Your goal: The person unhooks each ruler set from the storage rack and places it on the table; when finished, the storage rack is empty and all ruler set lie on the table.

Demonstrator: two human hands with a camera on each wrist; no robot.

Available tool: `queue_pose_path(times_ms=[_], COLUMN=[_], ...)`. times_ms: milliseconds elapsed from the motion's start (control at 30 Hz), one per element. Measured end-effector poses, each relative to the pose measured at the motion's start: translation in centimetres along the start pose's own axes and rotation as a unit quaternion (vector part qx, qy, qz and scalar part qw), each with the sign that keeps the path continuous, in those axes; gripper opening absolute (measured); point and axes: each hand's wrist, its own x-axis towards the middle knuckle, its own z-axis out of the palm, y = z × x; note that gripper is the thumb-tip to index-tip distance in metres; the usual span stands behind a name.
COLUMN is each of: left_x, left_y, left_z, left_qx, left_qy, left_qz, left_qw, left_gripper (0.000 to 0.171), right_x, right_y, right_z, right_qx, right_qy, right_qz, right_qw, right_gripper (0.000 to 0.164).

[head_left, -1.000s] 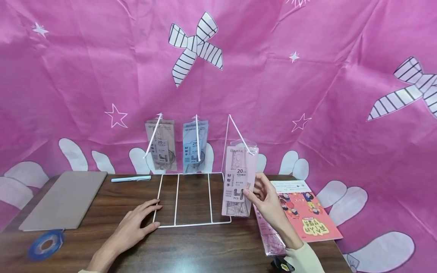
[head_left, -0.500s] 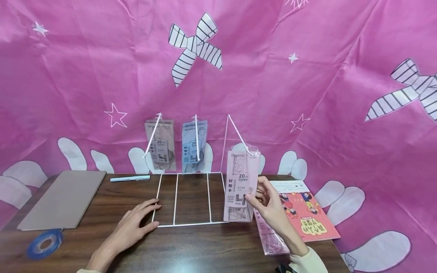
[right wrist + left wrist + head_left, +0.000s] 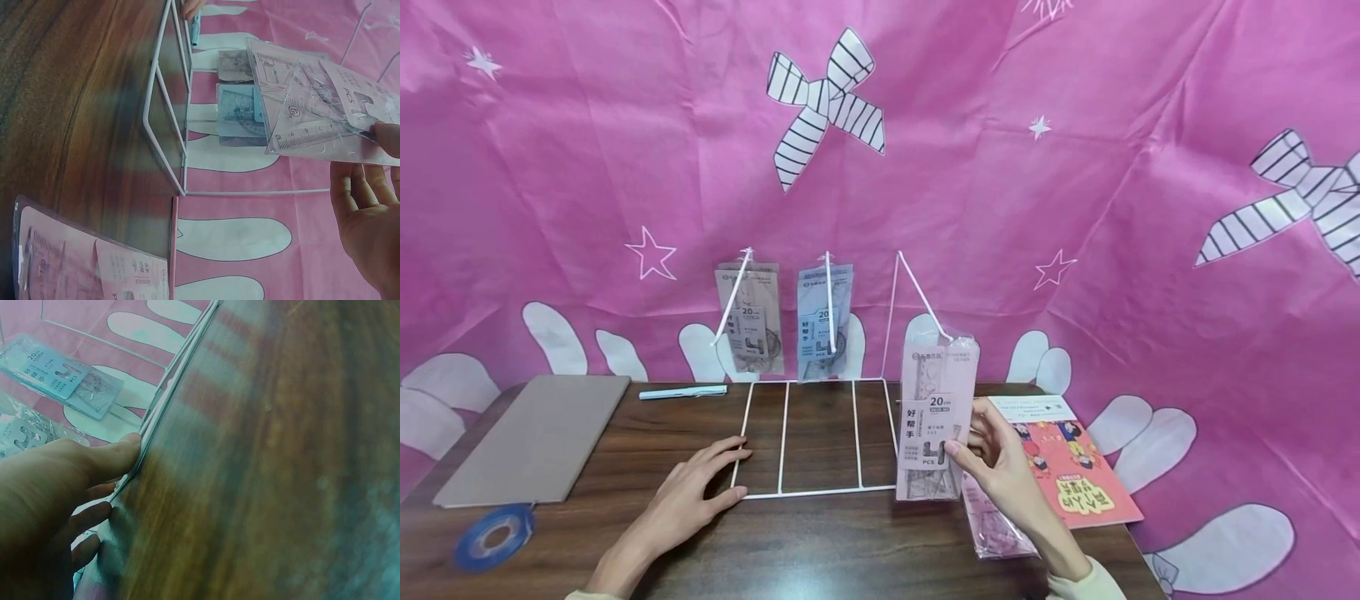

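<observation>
Right grip pinches flat, glossy plastic packet | left grip relaxed, touching wire rack

The right fingers pinch 1 pink packet.

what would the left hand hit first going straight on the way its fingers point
Likely the white wire rack, at its base's left edge; the left hand seems to touch it, though exact contact is hard to tell.
</observation>
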Motion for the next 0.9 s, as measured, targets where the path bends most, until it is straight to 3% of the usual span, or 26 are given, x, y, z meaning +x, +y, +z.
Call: queue_pose_path(times_ms=[700,900], left_x=[-0.1,0.0], left_y=[-0.2,-0.1], left_z=[-0.1,-0.2], left_qx=[-0.001,-0.003], left_qy=[-0.008,-0.009], left_qz=[-0.003,-0.006], left_qw=[1.0000,0.9999], left_gripper=[0.046,0.046], right_x=[-2.8,-4.2], right_y=[-1.3,0.5], right_z=[-1.0,-1.7], right_qx=[0.028,0.027], right_qy=[-0.015,-0.021], right_qz=[-0.039,0.048], right_qw=[0.999,0.998], right_gripper=[0.044,0.041])
